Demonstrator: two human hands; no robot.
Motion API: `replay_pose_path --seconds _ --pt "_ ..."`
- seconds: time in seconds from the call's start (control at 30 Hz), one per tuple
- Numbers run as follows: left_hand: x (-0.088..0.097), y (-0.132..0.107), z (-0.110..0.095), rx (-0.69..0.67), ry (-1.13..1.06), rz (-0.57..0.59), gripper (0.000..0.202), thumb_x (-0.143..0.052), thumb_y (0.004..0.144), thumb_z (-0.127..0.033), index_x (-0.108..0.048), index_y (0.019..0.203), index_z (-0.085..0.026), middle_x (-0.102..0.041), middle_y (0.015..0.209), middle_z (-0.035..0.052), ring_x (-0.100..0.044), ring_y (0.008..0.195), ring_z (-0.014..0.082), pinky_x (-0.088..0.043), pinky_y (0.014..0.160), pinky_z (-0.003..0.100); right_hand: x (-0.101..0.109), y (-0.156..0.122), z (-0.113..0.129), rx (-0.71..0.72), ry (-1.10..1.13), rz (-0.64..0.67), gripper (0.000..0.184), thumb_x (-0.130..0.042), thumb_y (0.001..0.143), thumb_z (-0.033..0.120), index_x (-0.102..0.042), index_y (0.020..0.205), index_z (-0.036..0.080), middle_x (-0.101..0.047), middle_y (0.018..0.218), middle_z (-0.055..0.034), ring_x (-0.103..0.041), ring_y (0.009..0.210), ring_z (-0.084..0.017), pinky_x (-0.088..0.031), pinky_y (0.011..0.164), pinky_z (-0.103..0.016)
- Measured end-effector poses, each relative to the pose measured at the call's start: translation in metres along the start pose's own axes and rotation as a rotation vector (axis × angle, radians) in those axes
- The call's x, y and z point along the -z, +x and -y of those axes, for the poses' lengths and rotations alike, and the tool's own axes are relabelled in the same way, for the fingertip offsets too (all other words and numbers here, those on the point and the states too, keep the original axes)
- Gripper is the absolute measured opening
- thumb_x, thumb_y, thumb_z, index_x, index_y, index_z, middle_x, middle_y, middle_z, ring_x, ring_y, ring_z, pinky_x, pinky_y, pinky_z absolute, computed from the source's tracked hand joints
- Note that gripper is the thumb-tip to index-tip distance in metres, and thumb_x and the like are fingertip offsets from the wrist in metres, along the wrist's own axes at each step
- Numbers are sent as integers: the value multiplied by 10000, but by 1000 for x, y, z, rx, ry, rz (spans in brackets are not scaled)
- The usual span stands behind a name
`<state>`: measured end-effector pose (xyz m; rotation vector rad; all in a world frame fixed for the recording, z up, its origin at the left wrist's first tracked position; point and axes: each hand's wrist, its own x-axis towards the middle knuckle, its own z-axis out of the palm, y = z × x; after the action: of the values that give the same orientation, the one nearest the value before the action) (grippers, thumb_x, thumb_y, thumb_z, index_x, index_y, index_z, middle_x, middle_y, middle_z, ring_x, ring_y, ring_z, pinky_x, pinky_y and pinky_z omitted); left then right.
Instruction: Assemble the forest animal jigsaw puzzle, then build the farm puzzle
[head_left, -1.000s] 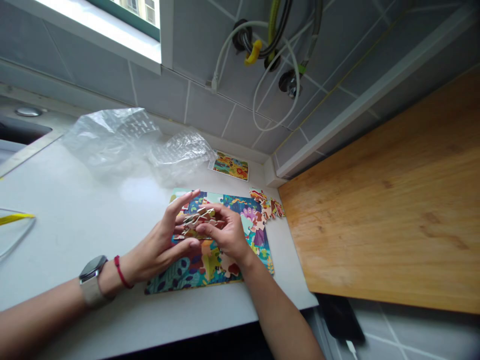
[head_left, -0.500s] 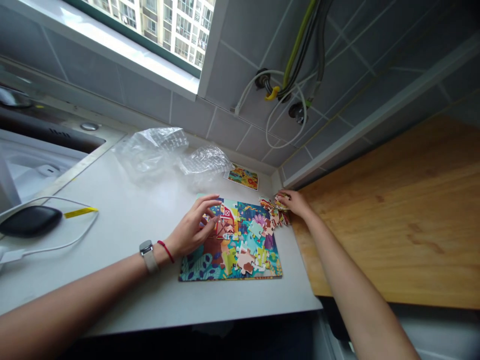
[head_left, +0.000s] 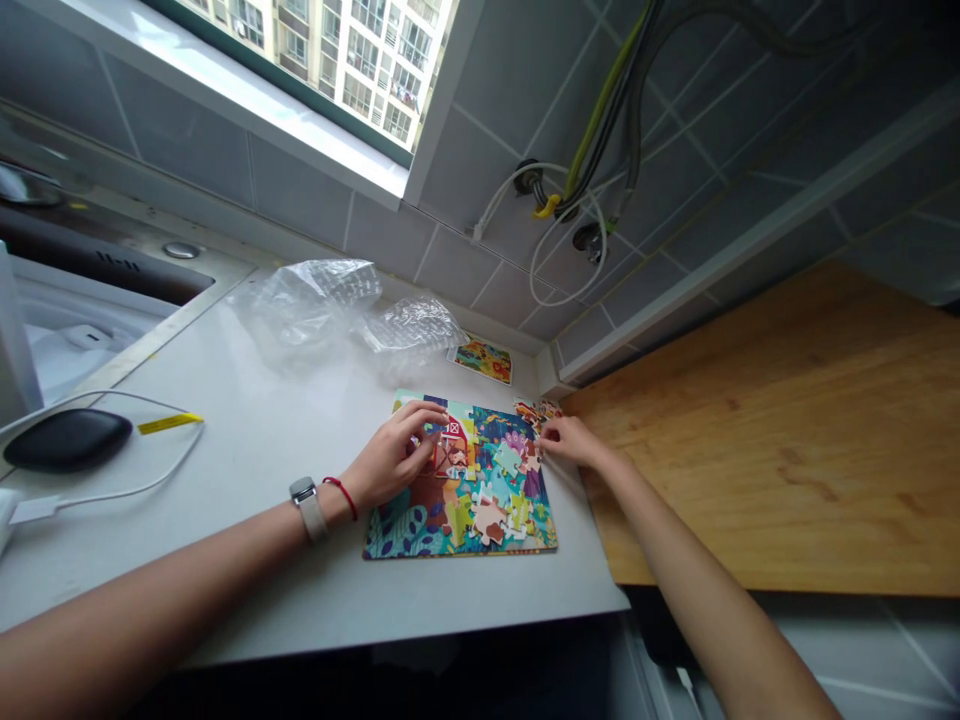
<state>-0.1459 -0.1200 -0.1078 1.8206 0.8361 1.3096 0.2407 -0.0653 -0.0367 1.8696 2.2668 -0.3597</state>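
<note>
A picture board, blue-green with leaves, lies flat on the counter with loose jigsaw pieces scattered over its right half. Joined pieces showing a red barn are at its upper left. My left hand rests over the barn's left side, fingers loosely bent and apart from the thumb, holding nothing that I can see. At the board's right edge, my right hand pinches a puzzle piece, mostly hidden by the fingertips. Just behind it lies a pile of pieces, partly covered by that hand.
Crumpled clear plastic wrapping lies behind the board, beside a small picture card. A black rounded device with a white cable sits left, near the sink. A wooden board borders the counter on the right.
My right hand has moved left and nearer to me, from the back of the piece pile to the board's right edge. My left hand stays over the barn. The view has shifted slightly.
</note>
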Motion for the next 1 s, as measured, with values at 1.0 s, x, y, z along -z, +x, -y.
replay_pose_path --seconds 1.0 --pt "-1 0 -1 -64 28 36 216 -483 1041 -198 -699 1047 -212 -701 1191 100 -663 1152 232 -574 988 425 -33 -26 -8 -211 259 -448 388 -600 877 561 -645 702 218 -681 635 -60 -622 614 -207 -469 618 -301"
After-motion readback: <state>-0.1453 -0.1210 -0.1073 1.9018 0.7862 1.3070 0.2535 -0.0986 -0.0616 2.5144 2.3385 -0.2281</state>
